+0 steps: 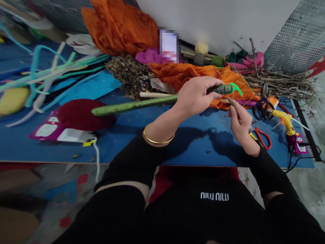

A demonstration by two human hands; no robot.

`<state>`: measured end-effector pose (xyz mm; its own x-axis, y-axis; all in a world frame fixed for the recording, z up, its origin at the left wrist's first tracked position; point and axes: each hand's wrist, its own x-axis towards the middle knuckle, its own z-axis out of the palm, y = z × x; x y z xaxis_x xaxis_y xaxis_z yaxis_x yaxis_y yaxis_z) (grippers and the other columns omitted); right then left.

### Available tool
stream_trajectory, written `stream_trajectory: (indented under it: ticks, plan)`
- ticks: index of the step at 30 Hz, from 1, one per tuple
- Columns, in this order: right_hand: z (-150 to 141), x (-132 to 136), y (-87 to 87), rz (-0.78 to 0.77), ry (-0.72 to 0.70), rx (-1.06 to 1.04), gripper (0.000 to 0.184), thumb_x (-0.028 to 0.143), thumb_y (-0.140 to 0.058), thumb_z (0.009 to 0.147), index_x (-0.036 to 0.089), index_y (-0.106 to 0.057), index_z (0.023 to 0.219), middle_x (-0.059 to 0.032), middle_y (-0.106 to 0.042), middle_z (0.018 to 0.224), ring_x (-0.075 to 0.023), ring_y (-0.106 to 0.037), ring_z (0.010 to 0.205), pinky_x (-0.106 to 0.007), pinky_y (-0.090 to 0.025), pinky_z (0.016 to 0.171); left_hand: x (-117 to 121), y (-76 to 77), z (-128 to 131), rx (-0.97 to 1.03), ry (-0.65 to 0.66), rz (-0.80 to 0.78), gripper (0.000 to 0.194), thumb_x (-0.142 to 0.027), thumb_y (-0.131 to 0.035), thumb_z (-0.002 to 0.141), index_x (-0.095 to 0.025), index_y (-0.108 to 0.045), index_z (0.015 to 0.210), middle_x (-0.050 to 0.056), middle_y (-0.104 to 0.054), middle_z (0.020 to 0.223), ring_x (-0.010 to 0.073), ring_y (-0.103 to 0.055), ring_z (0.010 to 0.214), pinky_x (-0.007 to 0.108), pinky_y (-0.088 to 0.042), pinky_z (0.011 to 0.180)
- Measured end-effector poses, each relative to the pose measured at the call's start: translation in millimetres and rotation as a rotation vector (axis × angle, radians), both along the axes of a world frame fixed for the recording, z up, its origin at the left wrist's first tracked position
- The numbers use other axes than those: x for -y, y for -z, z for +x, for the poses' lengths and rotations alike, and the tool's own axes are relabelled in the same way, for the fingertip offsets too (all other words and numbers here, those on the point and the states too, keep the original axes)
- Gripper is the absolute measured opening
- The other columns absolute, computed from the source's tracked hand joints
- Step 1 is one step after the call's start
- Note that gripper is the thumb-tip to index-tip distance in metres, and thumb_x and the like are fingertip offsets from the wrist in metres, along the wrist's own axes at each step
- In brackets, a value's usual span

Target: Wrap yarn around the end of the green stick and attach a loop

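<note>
My left hand (194, 95) is wrapped around a long green stick (134, 105), which I hold level above the table. The stick's right end is bound with dark green and greyish winding, and a bright green bent strip (237, 88) juts from its tip. Just below that end, my right hand (240, 120) pinches a small, thin greenish-brown piece (232, 102) between thumb and fingers; whether it is twig or cord is unclear. Behind both hands lies crumpled orange cloth (193, 76). The stick's left end passes over a dark red round pad (76, 115).
On the right lie black-handled scissors (264, 108), a yellow glue gun (285, 118) with cables and red-handled pliers (264, 139). Bundled twigs (281, 83) and dried leaves (127, 73) line the back. Coloured foam-like strips (53, 74) spread across the left of the blue table (137, 145).
</note>
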<state>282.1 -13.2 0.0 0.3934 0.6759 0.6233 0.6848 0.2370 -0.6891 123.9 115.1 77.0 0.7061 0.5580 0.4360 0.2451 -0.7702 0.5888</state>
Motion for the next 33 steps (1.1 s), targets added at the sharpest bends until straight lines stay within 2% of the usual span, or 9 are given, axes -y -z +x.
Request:
stream_trajectory:
  ticks: [5, 8, 11, 13, 15, 18, 25, 29, 33]
  plan:
    - [4, 9, 5.0, 0.161, 0.046, 0.386, 0.036, 0.034, -0.047, 0.107, 0.018, -0.076, 0.119, -0.0065, -0.071, 0.084, -0.0120, -0.064, 0.065, -0.026, -0.056, 0.063, -2, 2.1, 1, 0.010, -0.003, -0.006, 0.035, -0.022, -0.066, 0.091, -0.022, -0.076, 0.124, 0.006, -0.079, 0.121, 0.0250, -0.072, 0.112, 0.039, -0.055, 0.104]
    - [2, 15, -0.5, 0.263, -0.016, 0.412, 0.030, 0.036, -0.052, 0.104, 0.021, -0.078, 0.104, -0.0101, -0.070, 0.096, -0.0173, -0.070, 0.084, -0.031, -0.059, 0.071, 0, 4.9, 2, -0.020, 0.028, 0.000, 0.036, -0.021, -0.065, 0.091, -0.022, -0.076, 0.125, 0.006, -0.079, 0.121, 0.0247, -0.073, 0.112, 0.039, -0.055, 0.103]
    - [-2, 16, -9.5, 0.211, -0.193, 0.266, 0.040, 0.049, -0.047, 0.104, 0.024, -0.075, 0.091, -0.0126, -0.069, 0.113, -0.0263, -0.069, 0.115, -0.042, -0.062, 0.088, -1, 7.4, 3, -0.036, 0.049, 0.016, 0.035, -0.022, -0.064, 0.092, -0.023, -0.076, 0.125, 0.005, -0.080, 0.121, 0.0248, -0.073, 0.112, 0.039, -0.055, 0.102]
    - [-6, 16, -15.0, 0.115, -0.319, 0.081, 0.047, 0.056, -0.042, 0.105, 0.025, -0.071, 0.086, -0.0111, -0.069, 0.110, -0.0287, -0.065, 0.125, -0.049, -0.059, 0.098, -2, 9.3, 4, -0.039, 0.041, 0.027, 0.034, -0.024, -0.063, 0.093, -0.024, -0.076, 0.124, 0.005, -0.080, 0.121, 0.0250, -0.073, 0.112, 0.039, -0.056, 0.100]
    - [-8, 15, -19.0, 0.037, -0.391, -0.147, 0.050, 0.060, -0.040, 0.105, 0.025, -0.066, 0.081, -0.0091, -0.067, 0.095, -0.0275, -0.067, 0.115, -0.049, -0.058, 0.098, -2, 11.8, 5, -0.046, 0.033, 0.027, 0.033, -0.025, -0.064, 0.093, -0.024, -0.076, 0.124, 0.006, -0.080, 0.121, 0.0249, -0.073, 0.111, 0.038, -0.056, 0.098]
    - [-7, 15, -21.7, -0.005, -0.352, -0.297, 0.049, 0.057, -0.041, 0.106, 0.024, -0.058, 0.075, -0.0043, -0.056, 0.073, -0.0197, -0.062, 0.079, -0.038, -0.055, 0.080, 0, 16.2, 8, -0.076, 0.022, 0.026, 0.034, -0.025, -0.065, 0.093, -0.024, -0.076, 0.125, 0.006, -0.080, 0.121, 0.0246, -0.073, 0.110, 0.038, -0.055, 0.097]
    - [-3, 12, -17.4, 0.169, -0.184, 0.645, 0.038, 0.026, -0.040, 0.108, 0.021, -0.050, 0.071, -0.0013, -0.043, 0.066, -0.0155, -0.037, 0.064, -0.032, -0.033, 0.064, 14, 26.3, 16, -0.156, 0.002, 0.094, 0.036, -0.029, -0.055, 0.096, -0.023, -0.075, 0.126, 0.005, -0.078, 0.116, 0.0238, -0.072, 0.108, 0.033, -0.054, 0.089]
    - [-7, 13, -13.3, 0.157, -0.120, 0.805, 0.038, 0.021, -0.045, 0.105, 0.021, -0.047, 0.067, -0.0013, -0.040, 0.065, -0.0165, -0.034, 0.065, -0.034, -0.031, 0.063, 17, 32.6, 20, -0.187, -0.010, 0.125, 0.037, -0.031, -0.054, 0.095, -0.022, -0.075, 0.123, 0.006, -0.078, 0.112, 0.0243, -0.072, 0.101, 0.033, -0.053, 0.081]
    - [-6, 16, -15.3, 0.148, -0.210, 0.685, 0.033, 0.021, -0.045, 0.105, 0.021, -0.055, 0.074, -0.0029, -0.051, 0.069, -0.0165, -0.048, 0.069, -0.032, -0.040, 0.065, 17, 37.9, 22, -0.194, -0.007, 0.151, 0.034, -0.033, -0.054, 0.094, -0.023, -0.077, 0.118, 0.006, -0.079, 0.107, 0.0243, -0.072, 0.096, 0.032, -0.052, 0.075]
